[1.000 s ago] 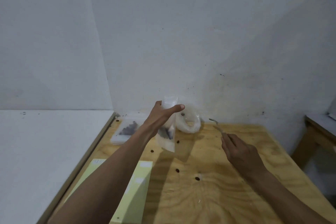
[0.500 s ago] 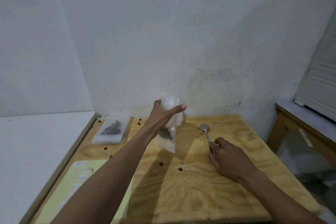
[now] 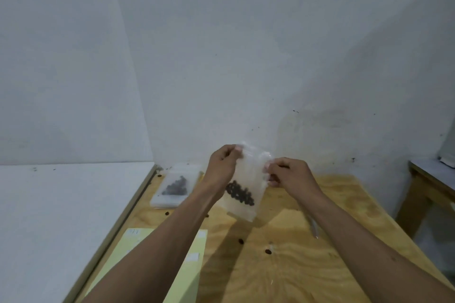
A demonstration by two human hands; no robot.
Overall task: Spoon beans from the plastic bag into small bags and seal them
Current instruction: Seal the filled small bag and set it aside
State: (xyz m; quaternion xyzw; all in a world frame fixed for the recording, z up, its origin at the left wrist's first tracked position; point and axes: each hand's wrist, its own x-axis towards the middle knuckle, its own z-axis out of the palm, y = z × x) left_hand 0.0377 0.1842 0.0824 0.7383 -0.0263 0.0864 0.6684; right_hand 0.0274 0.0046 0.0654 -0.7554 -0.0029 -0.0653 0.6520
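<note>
Both hands, left hand (image 3: 222,167) and right hand (image 3: 288,174), pinch the small bag's (image 3: 246,194) top corners above the surface (image 3: 283,265), beans settled low; sealing is under way, and next likely requires pressing along the strip.

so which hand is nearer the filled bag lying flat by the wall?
Left. The left hand is just right of the flat bag, pinching the held bag; the right hand is on that bag's far side.

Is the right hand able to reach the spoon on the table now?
Probably not at once: the right hand pinches the small bag together with the left hand. The spoon lies close below, partly hidden by the forearm.
</note>
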